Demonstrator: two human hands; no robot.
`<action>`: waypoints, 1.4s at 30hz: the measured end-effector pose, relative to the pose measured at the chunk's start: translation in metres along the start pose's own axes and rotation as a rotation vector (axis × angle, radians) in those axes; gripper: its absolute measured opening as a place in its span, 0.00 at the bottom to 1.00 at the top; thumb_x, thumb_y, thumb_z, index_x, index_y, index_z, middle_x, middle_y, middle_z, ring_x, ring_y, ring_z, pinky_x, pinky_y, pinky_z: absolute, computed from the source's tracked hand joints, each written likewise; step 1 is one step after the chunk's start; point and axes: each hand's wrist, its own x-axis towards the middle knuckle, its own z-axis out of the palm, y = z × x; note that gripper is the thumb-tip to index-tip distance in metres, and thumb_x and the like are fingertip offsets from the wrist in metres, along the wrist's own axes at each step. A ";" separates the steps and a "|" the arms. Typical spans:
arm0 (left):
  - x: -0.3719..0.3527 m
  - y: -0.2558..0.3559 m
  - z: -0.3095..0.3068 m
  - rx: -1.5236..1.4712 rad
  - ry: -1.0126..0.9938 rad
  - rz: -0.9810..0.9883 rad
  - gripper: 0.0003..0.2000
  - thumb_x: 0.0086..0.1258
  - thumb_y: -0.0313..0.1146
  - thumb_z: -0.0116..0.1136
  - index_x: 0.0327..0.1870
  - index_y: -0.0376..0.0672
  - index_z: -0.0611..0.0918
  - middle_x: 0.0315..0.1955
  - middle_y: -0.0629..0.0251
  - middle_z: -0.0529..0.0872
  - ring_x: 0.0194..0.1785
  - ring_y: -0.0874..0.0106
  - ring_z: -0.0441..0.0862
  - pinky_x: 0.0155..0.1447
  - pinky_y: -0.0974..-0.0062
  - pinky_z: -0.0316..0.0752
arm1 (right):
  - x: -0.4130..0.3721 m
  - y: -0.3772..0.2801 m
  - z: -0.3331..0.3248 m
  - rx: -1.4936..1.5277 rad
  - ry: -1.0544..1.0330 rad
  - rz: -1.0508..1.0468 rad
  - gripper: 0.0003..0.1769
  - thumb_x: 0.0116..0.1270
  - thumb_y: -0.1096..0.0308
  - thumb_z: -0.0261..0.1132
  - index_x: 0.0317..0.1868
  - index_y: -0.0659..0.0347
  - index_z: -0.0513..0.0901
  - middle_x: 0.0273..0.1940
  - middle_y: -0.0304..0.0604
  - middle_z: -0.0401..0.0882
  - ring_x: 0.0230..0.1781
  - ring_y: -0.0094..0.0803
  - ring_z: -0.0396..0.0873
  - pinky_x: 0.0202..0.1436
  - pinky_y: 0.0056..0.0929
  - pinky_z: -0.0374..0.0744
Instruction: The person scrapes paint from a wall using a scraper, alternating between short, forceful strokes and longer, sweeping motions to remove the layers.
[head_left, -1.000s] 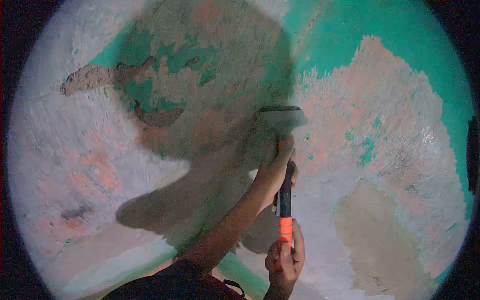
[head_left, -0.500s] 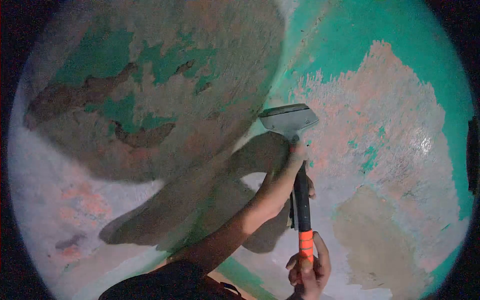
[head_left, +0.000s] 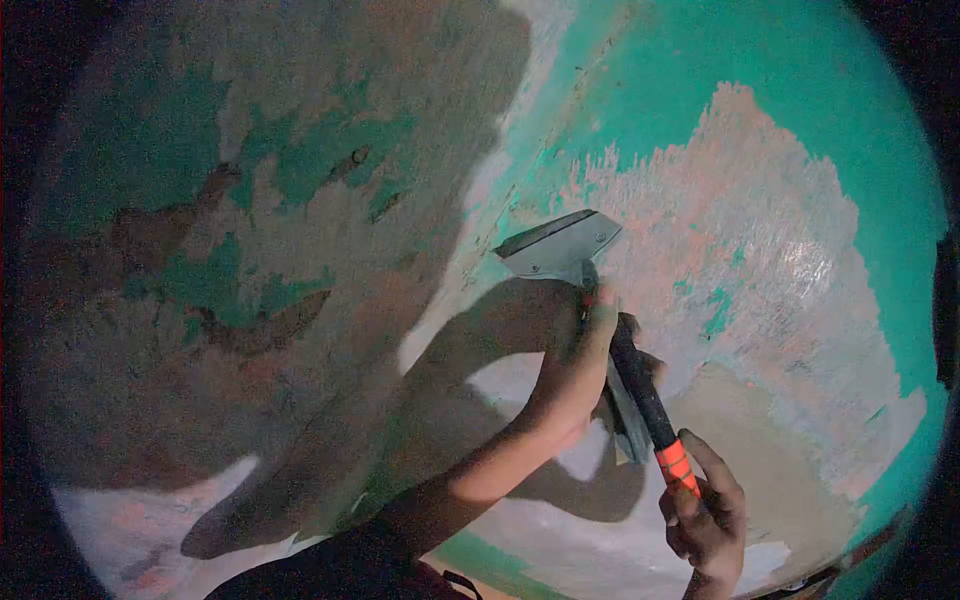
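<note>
A long-handled scraper (head_left: 560,245) with a wide grey metal head lies against the wall, its head at the border between green paint and bared plaster. My left hand (head_left: 597,335) is closed around the upper black handle, just under the head. Lower down, my right hand (head_left: 708,505) grips the end of the handle by its orange band. Behind the handle, below my left hand, a flat greyish strip (head_left: 628,415) sticks out; its upper part is hidden by the hand. The handle slants down to the right.
The wall has green paint (head_left: 800,90) at upper right and bare whitish-pink plaster (head_left: 770,220) beside it. A beige patch (head_left: 750,430) shows at lower right. Dark shadow covers the left half, over leftover green paint (head_left: 340,135). A brownish edge (head_left: 870,545) runs along the lower right.
The handle's lower end has swung right together with my right hand, so the scraper is now more tilted. Its head has shifted slightly left, and the view has moved a little.
</note>
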 end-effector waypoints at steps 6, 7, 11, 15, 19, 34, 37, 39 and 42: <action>0.002 -0.002 0.007 0.008 0.013 -0.011 0.19 0.70 0.56 0.43 0.36 0.49 0.63 0.25 0.69 0.69 0.18 0.69 0.76 0.26 0.64 0.76 | -0.005 -0.015 0.002 0.026 -0.033 0.047 0.35 0.57 0.65 0.65 0.65 0.63 0.64 0.21 0.35 0.72 0.10 0.15 0.59 0.12 0.14 0.55; 0.003 -0.003 0.008 0.006 0.002 -0.016 0.19 0.70 0.56 0.42 0.36 0.49 0.63 0.24 0.69 0.69 0.17 0.69 0.76 0.25 0.64 0.75 | -0.006 -0.016 0.002 0.027 -0.022 0.063 0.35 0.57 0.66 0.64 0.65 0.63 0.64 0.22 0.36 0.72 0.11 0.15 0.60 0.12 0.14 0.55; 0.002 -0.003 0.011 0.023 0.046 0.014 0.18 0.70 0.57 0.41 0.35 0.51 0.62 0.23 0.71 0.68 0.15 0.71 0.73 0.21 0.65 0.72 | -0.003 -0.001 -0.012 0.057 -0.262 -0.141 0.23 0.71 0.63 0.53 0.63 0.63 0.66 0.32 0.36 0.75 0.16 0.15 0.65 0.18 0.15 0.64; 0.002 -0.003 0.018 -0.018 0.101 -0.006 0.18 0.70 0.57 0.41 0.35 0.52 0.62 0.21 0.73 0.67 0.13 0.72 0.70 0.20 0.66 0.71 | -0.008 -0.014 -0.008 0.020 -0.233 -0.031 0.11 0.71 0.62 0.54 0.45 0.61 0.75 0.23 0.28 0.69 0.12 0.12 0.58 0.17 0.14 0.59; 0.003 -0.006 0.020 -0.012 0.087 0.037 0.18 0.70 0.57 0.41 0.35 0.53 0.62 0.21 0.74 0.67 0.13 0.73 0.69 0.19 0.66 0.71 | 0.000 -0.014 -0.009 0.043 -0.274 -0.087 0.10 0.71 0.63 0.54 0.44 0.59 0.75 0.21 0.28 0.68 0.12 0.12 0.57 0.16 0.14 0.59; 0.005 -0.005 0.031 -0.038 0.136 0.071 0.24 0.67 0.62 0.42 0.27 0.47 0.66 0.13 0.70 0.67 0.13 0.73 0.74 0.19 0.72 0.72 | -0.003 -0.025 -0.024 0.031 -0.361 -0.078 0.24 0.70 0.67 0.53 0.66 0.60 0.65 0.29 0.31 0.73 0.11 0.12 0.59 0.15 0.14 0.59; -0.001 -0.004 0.031 0.005 0.163 -0.015 0.25 0.66 0.62 0.43 0.27 0.47 0.66 0.12 0.70 0.67 0.13 0.73 0.73 0.19 0.72 0.72 | -0.005 -0.021 -0.021 0.056 -0.316 -0.072 0.24 0.70 0.69 0.53 0.66 0.60 0.64 0.32 0.32 0.74 0.13 0.12 0.60 0.16 0.13 0.59; 0.002 0.000 0.033 0.004 0.177 0.013 0.24 0.66 0.62 0.44 0.27 0.47 0.66 0.12 0.70 0.67 0.13 0.73 0.74 0.19 0.72 0.72 | -0.006 -0.024 -0.021 0.066 -0.323 -0.056 0.25 0.69 0.70 0.53 0.66 0.60 0.64 0.34 0.33 0.75 0.15 0.12 0.62 0.17 0.13 0.60; 0.000 -0.004 0.032 0.007 0.186 0.020 0.24 0.66 0.62 0.44 0.29 0.47 0.66 0.11 0.69 0.69 0.13 0.74 0.73 0.19 0.72 0.72 | -0.004 -0.032 -0.019 0.120 -0.363 -0.049 0.25 0.68 0.72 0.54 0.66 0.59 0.64 0.36 0.34 0.76 0.17 0.12 0.63 0.18 0.12 0.60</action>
